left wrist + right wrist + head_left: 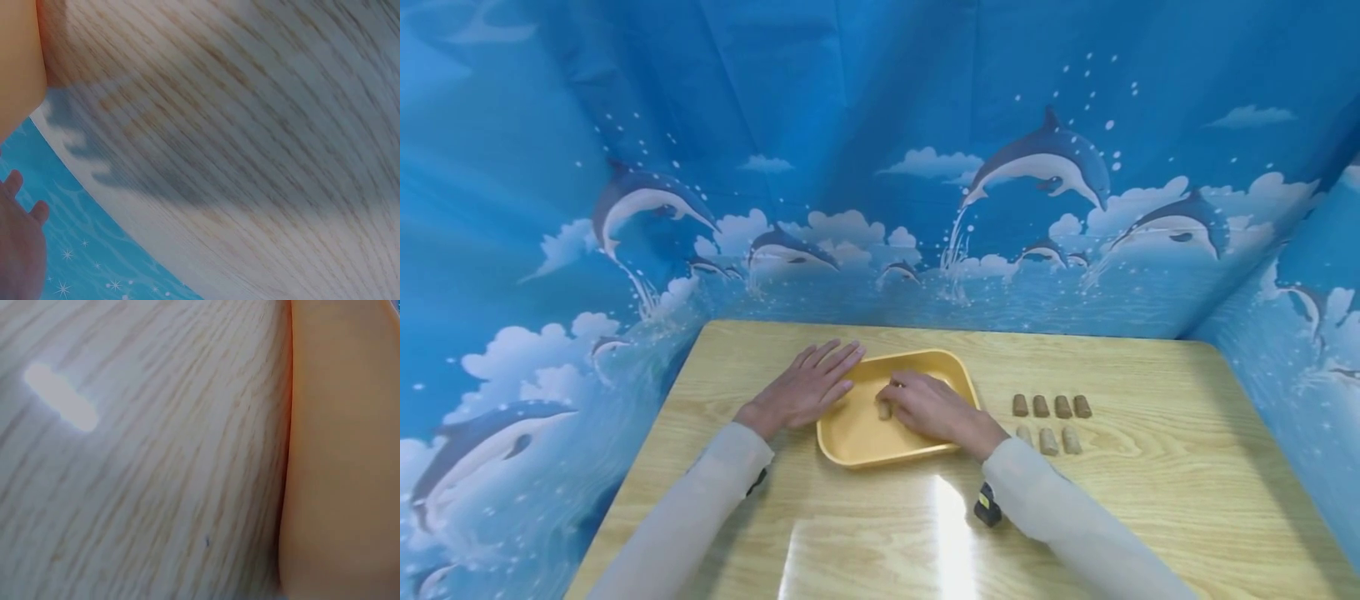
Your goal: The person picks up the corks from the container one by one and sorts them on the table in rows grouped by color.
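A shallow yellow tray (853, 437) lies on the wooden table. Inside it, my right hand (931, 406) pinches a small light tan cork stopper (884, 411) between thumb and fingers, close over the tray floor. My left hand (811, 385) rests at the tray's left rim, palm down with fingers extended and holding nothing. In the left wrist view, part of the left hand (22, 247) shows at the lower left, below the tray's side (22, 62). Only the tray's outer wall (344, 456) and the tabletop appear in the right wrist view; the right hand is out of sight there.
Right of the tray stand two rows of small stoppers: several dark brown ones (1041, 406) behind, three light tan ones (1048, 442) in front. The right forearm passes close to the front row. A dolphin-print curtain (880, 167) hangs around the wooden table (1150, 467).
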